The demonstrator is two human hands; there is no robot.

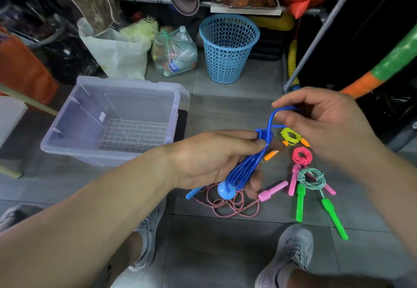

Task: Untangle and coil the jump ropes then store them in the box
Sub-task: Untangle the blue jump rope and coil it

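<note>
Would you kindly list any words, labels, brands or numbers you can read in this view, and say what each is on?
No text can be read here.
Sticker on the inner wall of the clear box: white, too small to read.
Blue label on the plastic bottle inside the tied bag: blurred, unreadable.
The jump ropes and the blue basket show no lettering.

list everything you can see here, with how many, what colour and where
blue jump rope: 1, blue, bundled in the left hand
storage box: 1, clear, open, on the floor at left
yellow rope coil: 1, yellow with orange handles, floor
pink rope coil: 1, pink, floor
green rope coil: 1, green-white with green handles, floor
tangled rope: 1, red-white, loose on the floor
waste basket: 1, blue, behind
bag of bottles: 1, clear, behind
shoes: 2, grey, bottom
left hand: holds the bundle
right hand: pinches the blue loop
</note>
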